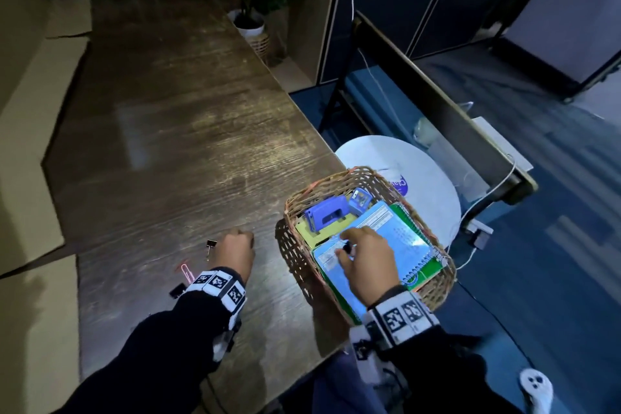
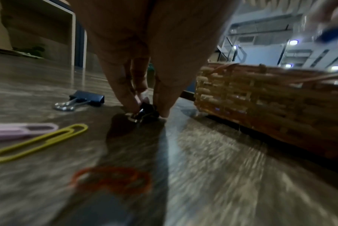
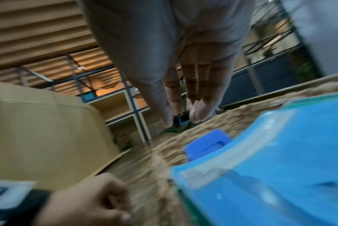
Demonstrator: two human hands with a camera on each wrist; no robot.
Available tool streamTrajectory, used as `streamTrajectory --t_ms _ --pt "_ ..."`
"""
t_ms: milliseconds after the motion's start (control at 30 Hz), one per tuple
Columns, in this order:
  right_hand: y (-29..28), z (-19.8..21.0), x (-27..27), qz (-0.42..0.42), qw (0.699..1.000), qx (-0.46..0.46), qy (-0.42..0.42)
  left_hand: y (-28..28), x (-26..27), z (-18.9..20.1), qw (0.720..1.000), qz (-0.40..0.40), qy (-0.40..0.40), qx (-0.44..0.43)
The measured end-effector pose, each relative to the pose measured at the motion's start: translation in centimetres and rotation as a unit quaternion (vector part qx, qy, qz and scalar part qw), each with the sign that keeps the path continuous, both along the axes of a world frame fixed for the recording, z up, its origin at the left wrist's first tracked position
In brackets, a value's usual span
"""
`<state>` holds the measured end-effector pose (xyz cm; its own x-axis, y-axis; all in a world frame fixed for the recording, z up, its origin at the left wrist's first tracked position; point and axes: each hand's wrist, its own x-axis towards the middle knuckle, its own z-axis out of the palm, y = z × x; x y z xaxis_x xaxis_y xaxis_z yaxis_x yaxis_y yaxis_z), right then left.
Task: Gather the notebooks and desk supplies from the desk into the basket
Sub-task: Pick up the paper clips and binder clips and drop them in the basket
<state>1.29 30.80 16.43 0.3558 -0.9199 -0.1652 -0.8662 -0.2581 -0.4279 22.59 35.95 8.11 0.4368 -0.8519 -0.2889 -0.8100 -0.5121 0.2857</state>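
A wicker basket [image 1: 437, 286] stands at the desk's right edge. It holds a blue notebook [image 1: 386, 232] on a green one [image 1: 426, 269], plus a blue hole punch [image 1: 327, 212]. My right hand [image 1: 346, 247] hovers over the blue notebook [image 3: 270, 160] and pinches a small black binder clip [image 3: 181, 120] between thumb and fingers. My left hand [image 2: 144, 110] is down on the desk left of the basket [image 2: 270, 99], its fingertips pinching another black binder clip [image 2: 144, 113]. A third binder clip [image 2: 86, 98] lies just beyond.
Loose on the wooden desk [image 1: 174, 131] near my left hand are a yellow paper clip [image 2: 38, 142], a pink paper clip [image 2: 22, 130] and an orange rubber band [image 2: 111, 178]. Another black clip [image 1: 177, 291] lies by my left wrist. A white round stool [image 1: 420, 178] stands beyond the basket.
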Motion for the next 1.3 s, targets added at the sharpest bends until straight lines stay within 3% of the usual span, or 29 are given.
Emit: streamTrajectory --t_ms 133,233,333,433,600,667,767,867,1067,1300 --pt "-2.1 -1.6 -4.1 -0.089 0.995 0.036 0.002 -0.2 -3.2 3.9 0.975 0.064 0.136 -0.161" --pt "-2.1 -2.6 -5.7 -0.116 0.991 0.060 -0.036 -1.2 -7.5 6.2 0.945 0.029 0.228 -0.232" --pt "-2.2 -2.7 -7.1 -0.134 0.988 0.051 -0.051 -2.1 -10.9 6.1 0.942 -0.049 0.262 -0.205" --pt "-2.5 -2.4 -8.2 -0.150 0.986 0.034 -0.058 -2.7 -13.3 5.4 0.949 -0.101 0.243 -0.172" --pt "-2.5 -1.5 -8.1 -0.132 0.989 0.003 -0.064 -1.7 -13.5 4.6 0.941 -0.082 0.272 -0.185" --pt "-2.4 -1.2 -7.4 -0.114 0.991 -0.002 -0.075 -0.4 -11.3 4.2 0.941 -0.045 0.251 -0.224" --pt "-2.0 -0.8 -5.8 -0.072 0.994 -0.014 -0.085 1.8 -5.4 3.1 0.951 0.079 0.172 -0.246" --pt "-0.9 -0.7 -3.7 -0.018 0.996 -0.016 -0.084 3.1 0.8 0.9 0.967 0.171 0.077 -0.174" --pt "0.8 -0.9 -2.7 0.026 0.998 0.004 -0.050 2.7 4.3 -2.2 0.993 0.118 -0.004 -0.030" --pt "0.1 -1.2 -6.1 -0.016 1.000 0.012 -0.002 1.8 3.8 -1.2 0.991 0.120 0.041 -0.040"
